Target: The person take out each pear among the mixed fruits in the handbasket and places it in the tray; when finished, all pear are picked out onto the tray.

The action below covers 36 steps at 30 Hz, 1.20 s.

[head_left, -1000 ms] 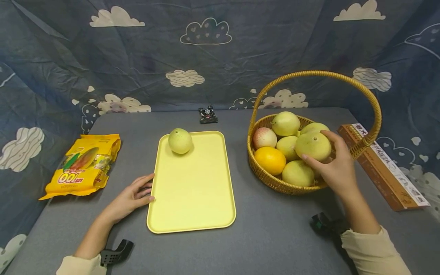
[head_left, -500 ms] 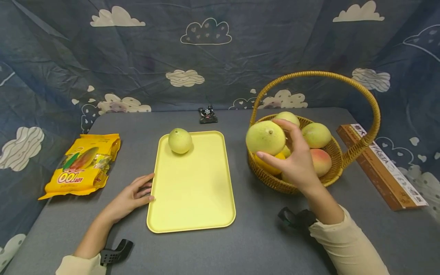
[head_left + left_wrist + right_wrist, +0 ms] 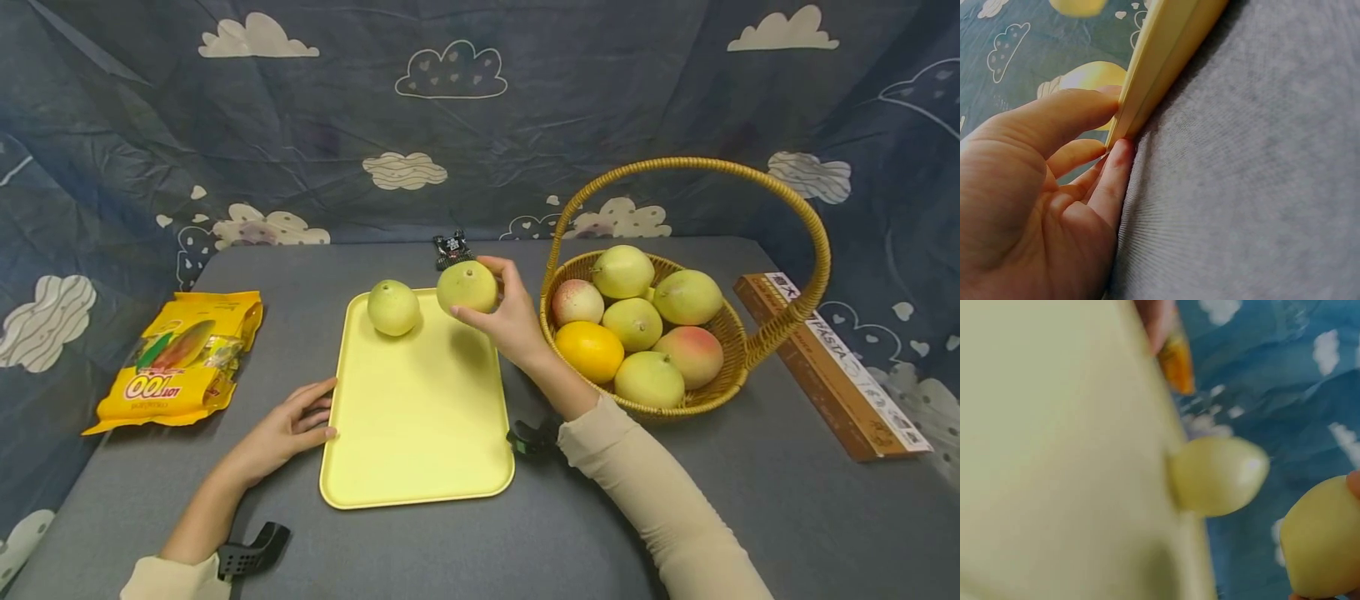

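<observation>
My right hand (image 3: 519, 325) grips a round yellow-green fruit (image 3: 465, 286), with a small brown stem spot, between thumb and fingers. It holds the fruit over the far right corner of a yellow tray (image 3: 416, 417), where a shadow falls beneath. A similar pale green fruit (image 3: 393, 309) sits in the tray's far left corner. In the right wrist view, the held fruit (image 3: 1322, 540) is at the lower right. My left hand (image 3: 279, 435) lies beside the tray, fingertips touching its left edge; the left wrist view shows the thumb (image 3: 1079, 112) against the tray's side (image 3: 1154, 69).
To the right stands a wicker basket (image 3: 731, 367) with a tall handle, holding several pale green fruits, a peach (image 3: 692, 357) and an orange-yellow fruit (image 3: 589, 351). A long pasta box (image 3: 832, 367) lies beyond it. A yellow snack bag (image 3: 180, 358) is left; a small black packet (image 3: 453, 248) lies behind the tray.
My right hand has lifted the yellow-green fruit out of the basket and carried it left to above the tray. My left hand has stayed at the tray's edge.
</observation>
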Tool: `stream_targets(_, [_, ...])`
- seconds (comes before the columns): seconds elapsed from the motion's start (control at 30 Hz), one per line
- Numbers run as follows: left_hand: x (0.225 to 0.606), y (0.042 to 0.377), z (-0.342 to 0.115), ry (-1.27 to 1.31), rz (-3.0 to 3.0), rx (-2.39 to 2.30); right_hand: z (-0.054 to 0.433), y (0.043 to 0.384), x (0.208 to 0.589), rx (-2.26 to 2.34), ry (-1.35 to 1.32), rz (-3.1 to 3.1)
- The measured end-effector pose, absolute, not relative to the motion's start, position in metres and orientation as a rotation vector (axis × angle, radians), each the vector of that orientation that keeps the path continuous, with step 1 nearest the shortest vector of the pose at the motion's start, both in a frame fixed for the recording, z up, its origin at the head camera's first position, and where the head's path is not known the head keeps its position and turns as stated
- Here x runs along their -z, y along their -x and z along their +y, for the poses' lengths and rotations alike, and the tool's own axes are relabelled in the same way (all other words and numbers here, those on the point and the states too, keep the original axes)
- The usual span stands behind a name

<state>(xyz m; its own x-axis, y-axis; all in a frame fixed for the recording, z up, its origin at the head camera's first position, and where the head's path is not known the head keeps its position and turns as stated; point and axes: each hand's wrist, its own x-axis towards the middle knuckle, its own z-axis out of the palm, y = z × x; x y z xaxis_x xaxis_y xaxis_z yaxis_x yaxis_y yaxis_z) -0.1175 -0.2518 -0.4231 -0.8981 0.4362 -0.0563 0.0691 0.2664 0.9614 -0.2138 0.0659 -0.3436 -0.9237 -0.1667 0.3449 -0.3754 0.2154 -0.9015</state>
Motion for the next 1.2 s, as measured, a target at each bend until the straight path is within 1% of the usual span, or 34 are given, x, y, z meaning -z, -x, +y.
stream_targets(0.07, [0.423, 0.118, -0.252, -0.463, 2.228, -1.672, 0.061, 0.227, 0.362, -1.78, -0.488, -2.348])
stream_targets(0.17, [0.424, 0.118, -0.253, -0.468, 2.235, -1.667, 0.054, 0.238, 0.379, -1.757, -0.439, -2.4])
stream_targets(0.43, [0.424, 0.118, -0.251, -0.501, 2.256, -1.661, 0.045, 0.252, 0.398, -1.763, -0.326, -2.486])
stream_targets(0.67, [0.422, 0.117, -0.25, -0.487, 2.241, -1.682, 0.044, 0.26, 0.404, -1.727, -0.278, -2.541])
stream_targets(1.03, [0.422, 0.117, -0.25, -0.491, 2.231, -1.702, 0.042, 0.263, 0.406, -1.711, -0.326, -2.582])
stream_targets(1.2, [0.422, 0.117, -0.25, -0.502, 2.235, -1.7, 0.046, 0.258, 0.397, -1.618, -0.388, -2.597])
